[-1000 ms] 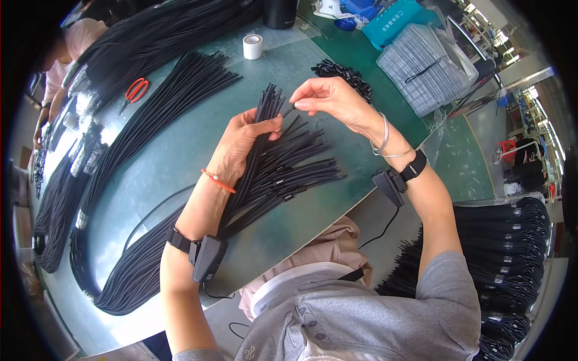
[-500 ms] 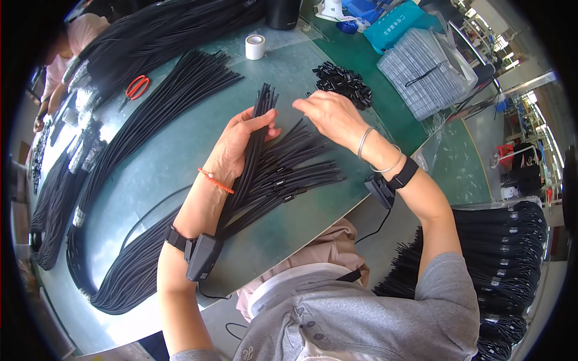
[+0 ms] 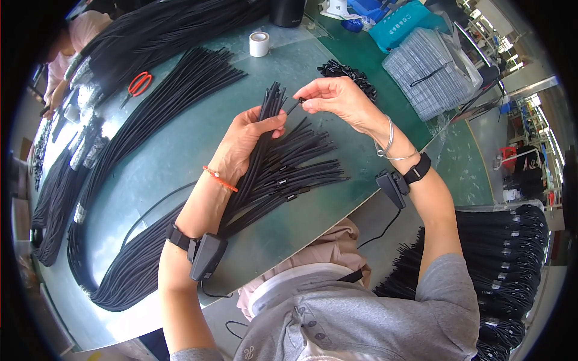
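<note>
My left hand [image 3: 248,133] is closed round a bundle of thin black cables [image 3: 254,165], their ends pointing up and away from me. One cable [image 3: 291,110] leans out of the bundle toward the right. At its tip, my right hand [image 3: 347,103] pinches a small black tubular piece [image 3: 301,101] between thumb and fingertips. Whether the piece sits over the cable end or only touches it is too small to tell. Behind the right hand lies a pile of similar small black pieces [image 3: 368,89], partly hidden. More black cables [image 3: 307,163] fan out under the bundle, some with small dark sleeves on them.
Long black cable bundles [image 3: 162,108] cover the table's left side, with red-handled scissors [image 3: 139,84] among them. A white tape roll [image 3: 259,44] stands farther back. Clear plastic trays [image 3: 424,75] are stacked at right. More bundles [image 3: 494,271] hang at lower right. A person [image 3: 87,30] sits far left.
My right hand has come back from the pile with a small black piece, now at a cable's tip. That cable now leans out of the bundle in my left hand.
</note>
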{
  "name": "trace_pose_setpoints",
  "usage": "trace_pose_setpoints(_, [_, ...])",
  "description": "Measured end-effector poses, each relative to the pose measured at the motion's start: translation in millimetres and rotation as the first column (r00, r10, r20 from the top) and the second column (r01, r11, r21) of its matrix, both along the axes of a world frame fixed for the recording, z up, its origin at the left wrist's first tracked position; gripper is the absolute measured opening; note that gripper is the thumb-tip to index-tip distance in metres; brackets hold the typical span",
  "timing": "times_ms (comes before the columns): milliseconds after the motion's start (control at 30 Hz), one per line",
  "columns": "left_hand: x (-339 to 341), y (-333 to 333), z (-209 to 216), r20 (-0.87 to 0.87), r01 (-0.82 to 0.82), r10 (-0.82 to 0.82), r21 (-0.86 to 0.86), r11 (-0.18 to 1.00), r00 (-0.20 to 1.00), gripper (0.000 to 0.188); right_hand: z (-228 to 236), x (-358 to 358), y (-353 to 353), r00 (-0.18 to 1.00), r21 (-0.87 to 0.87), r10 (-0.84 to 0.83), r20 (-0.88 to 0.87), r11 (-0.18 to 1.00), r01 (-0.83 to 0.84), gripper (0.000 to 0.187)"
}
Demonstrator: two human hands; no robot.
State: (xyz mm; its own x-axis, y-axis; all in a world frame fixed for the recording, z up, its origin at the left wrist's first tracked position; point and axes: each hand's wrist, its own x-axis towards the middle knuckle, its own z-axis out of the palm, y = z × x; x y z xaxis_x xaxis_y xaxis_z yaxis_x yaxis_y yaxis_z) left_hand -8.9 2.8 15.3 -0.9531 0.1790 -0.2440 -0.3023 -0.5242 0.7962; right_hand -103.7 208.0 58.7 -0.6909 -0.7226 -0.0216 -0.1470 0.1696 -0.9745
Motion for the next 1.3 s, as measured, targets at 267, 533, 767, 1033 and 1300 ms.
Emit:
trace_pose_setpoints(267, [0.1,0.2,0.1,0.005,-0.026,0.026,-0.006,1.0,1.0,0.013,13.8,-13.8,-1.2,0.98,0.133,0.14,-0.145,0.984,-0.121,0.019])
trace_pose_setpoints(533, [-0.7,-0.6,-0.4,0.034,-0.011,0.011,-0.017,1.0,0.999,0.012,20.9,-8.2,-9.0,0.898,0.22,0.203,-0.39,0.968,-0.123,0.012])
trace_pose_setpoints(767, [2.4,0.6,6.1,0.007,-0.056,0.056,0.088,0.995,0.998,0.016,-7.0,54.7,-35.8,0.309,0.369,0.357,-0.881,0.929,-0.021,0.009])
trace_pose_setpoints(1033, [-0.8,-3.2,-3.1,0.026,-0.055,0.053,0.085,0.995,0.998,0.015,-21.0,5.7,8.0,0.432,0.379,0.181,-0.884,0.818,0.432,0.012])
trace_pose_setpoints(1300, [1.6,0.0,8.6,0.051,0.011,-0.012,0.02,1.0,0.999,0.013,-30.2,-12.0,9.0,0.821,0.186,-0.008,-0.57,0.973,0.139,0.017])
